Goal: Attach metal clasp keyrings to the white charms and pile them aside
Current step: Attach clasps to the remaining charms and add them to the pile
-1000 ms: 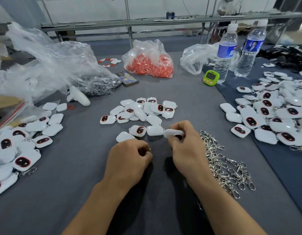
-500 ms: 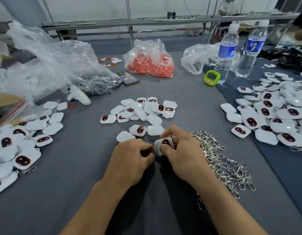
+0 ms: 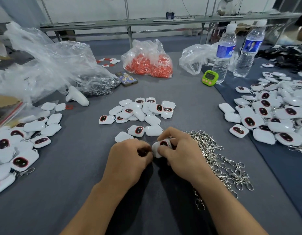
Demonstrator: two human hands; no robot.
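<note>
Clasped pile: white rounded plastic charms (image 3: 19, 146) with dark faces, heaped at 9 o'clock of the hands.
Left hand (image 3: 128, 158): fingers curled against the held charm; any grip cannot be told.
Held piece: white charm (image 3: 161, 146), pinched by the right hand (image 3: 182, 155).
Supply: silver metal clasp keyrings (image 3: 218, 160), heaped at 3 o'clock.

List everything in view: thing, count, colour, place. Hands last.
held charm: one, white, between the hands
loose charms: pile, white, table centre
clasped charms: pile, white, left edge
right charm pile: many, white, right side
clasp keyrings: heap, silver, near right
orange-parts bag: one, clear, far centre
plastic bag: one, clear, far left
water bottles: two, clear, far right
timer: one, green, by bottles
phone: one, dark, by orange bag
controller: one, white, left
left hand: curled, beside held charm
right hand: pinches held charm
</note>
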